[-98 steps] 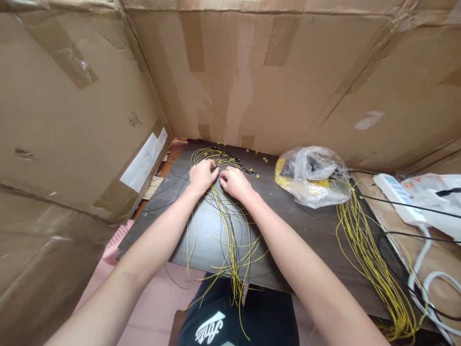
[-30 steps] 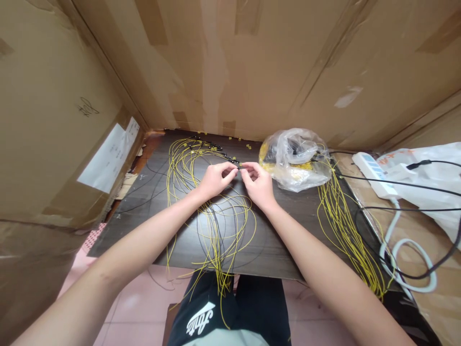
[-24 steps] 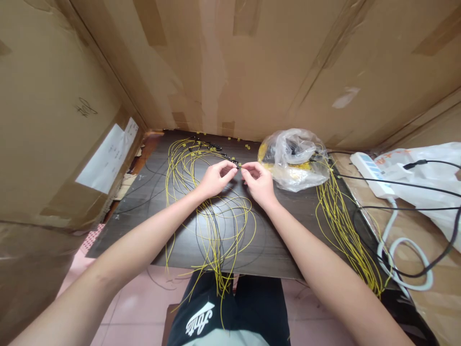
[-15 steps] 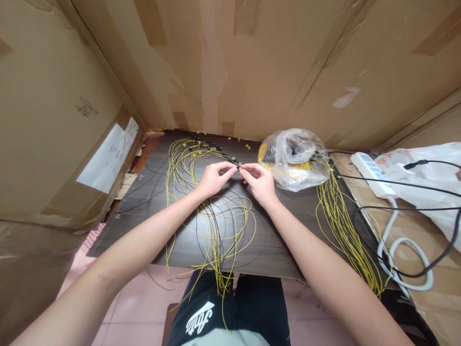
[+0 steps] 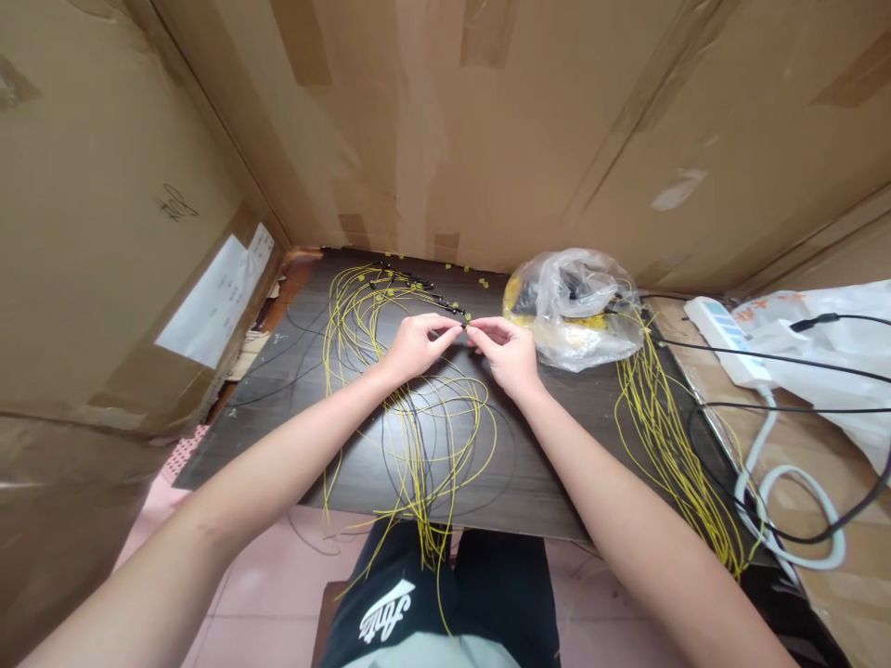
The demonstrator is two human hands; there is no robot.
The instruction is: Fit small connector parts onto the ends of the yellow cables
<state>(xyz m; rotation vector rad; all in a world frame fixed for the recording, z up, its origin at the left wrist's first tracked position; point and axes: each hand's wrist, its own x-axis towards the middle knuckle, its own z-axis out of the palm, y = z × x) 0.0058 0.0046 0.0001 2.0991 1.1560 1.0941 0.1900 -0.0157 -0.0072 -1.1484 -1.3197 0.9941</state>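
My left hand (image 5: pixel 419 349) and my right hand (image 5: pixel 512 356) meet over the middle of the dark table, thumb and fingertips pinched on each. Between the fingertips is a small black connector (image 5: pixel 465 325), mostly hidden by them. Just beyond the hands, a row of black connectors (image 5: pixel 424 283) lies at the ends of yellow wires (image 5: pixel 344 306). Those thin wires loop under my left forearm, and their loose ends (image 5: pixel 432 538) hang over the front edge. Several tiny yellow pieces (image 5: pixel 483 282) are scattered near the back edge.
A clear plastic bag (image 5: pixel 574 315) with yellow and black contents stands right of my hands. Another yellow wire bundle (image 5: pixel 668 464) runs down the table's right side. Farther right are a white power strip (image 5: pixel 730 343), cables and a white bag (image 5: pixel 835 343). Cardboard walls (image 5: pixel 432 121) enclose the table.
The view has shifted slightly, so the scene sits a little farther right. Both hands stay pinched together at nearly the same spot; the fingers have moved only slightly.
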